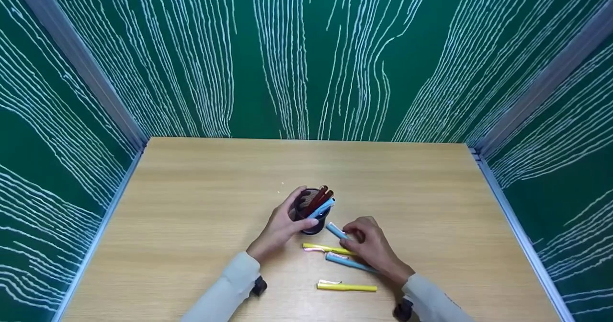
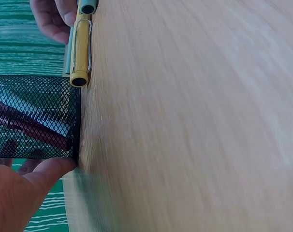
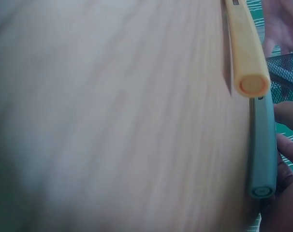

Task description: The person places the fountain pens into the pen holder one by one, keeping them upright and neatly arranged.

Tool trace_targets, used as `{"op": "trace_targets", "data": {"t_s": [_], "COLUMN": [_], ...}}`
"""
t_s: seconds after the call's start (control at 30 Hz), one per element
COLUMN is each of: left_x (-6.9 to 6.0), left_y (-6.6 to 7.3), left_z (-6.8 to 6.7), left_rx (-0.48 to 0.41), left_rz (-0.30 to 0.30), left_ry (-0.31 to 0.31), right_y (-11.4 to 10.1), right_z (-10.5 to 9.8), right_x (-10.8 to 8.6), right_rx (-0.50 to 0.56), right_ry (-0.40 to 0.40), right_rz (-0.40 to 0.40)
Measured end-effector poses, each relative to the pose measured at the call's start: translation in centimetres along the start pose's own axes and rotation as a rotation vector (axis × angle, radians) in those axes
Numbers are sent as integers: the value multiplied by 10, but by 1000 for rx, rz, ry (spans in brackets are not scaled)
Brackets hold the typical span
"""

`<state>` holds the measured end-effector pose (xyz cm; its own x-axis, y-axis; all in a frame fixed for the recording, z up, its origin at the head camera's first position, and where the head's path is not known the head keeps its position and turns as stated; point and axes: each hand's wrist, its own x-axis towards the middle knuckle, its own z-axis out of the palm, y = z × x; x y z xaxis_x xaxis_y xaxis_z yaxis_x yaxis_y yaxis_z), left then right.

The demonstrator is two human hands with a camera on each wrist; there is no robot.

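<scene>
In the head view my left hand (image 1: 282, 222) grips a black mesh pen holder (image 1: 316, 227) on the table, thumb along its near side. Two dark red pens (image 1: 318, 198) and a light blue pen (image 1: 320, 209) lean inside it. My right hand (image 1: 371, 243) pinches another light blue pen (image 1: 336, 230) just right of the holder. That pen's far end is hidden under the fingers. A yellow pen (image 1: 330, 248) and a second blue pen (image 1: 349, 262) lie beside this hand. The left wrist view shows the holder's mesh side (image 2: 35, 116) close to the thumb.
Nearer the front lies another yellow pen (image 1: 347, 287) with a metal clip. The wooden table (image 1: 201, 192) is bordered by green walls with white wavy lines (image 1: 282, 49). Tiny white specks (image 1: 280, 188) sit left of the holder.
</scene>
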<state>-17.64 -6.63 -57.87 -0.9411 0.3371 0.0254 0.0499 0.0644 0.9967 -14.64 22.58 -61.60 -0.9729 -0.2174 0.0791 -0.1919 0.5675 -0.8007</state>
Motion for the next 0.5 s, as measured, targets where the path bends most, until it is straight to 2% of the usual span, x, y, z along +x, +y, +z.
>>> {"op": "trace_targets", "data": {"t_s": [0.23,0.5], "left_x": [-1,0], "left_y": [0,-2], "left_z": [0,0], "left_rx": [-2,-18], "left_rz": [-4,29], "left_ry": [-1,-2], "right_y": [3,2], "right_z": [2,4], "right_x": [0,0], "right_rx": [22,33], "right_ry": [7,11], "right_rz": [10,2]}}
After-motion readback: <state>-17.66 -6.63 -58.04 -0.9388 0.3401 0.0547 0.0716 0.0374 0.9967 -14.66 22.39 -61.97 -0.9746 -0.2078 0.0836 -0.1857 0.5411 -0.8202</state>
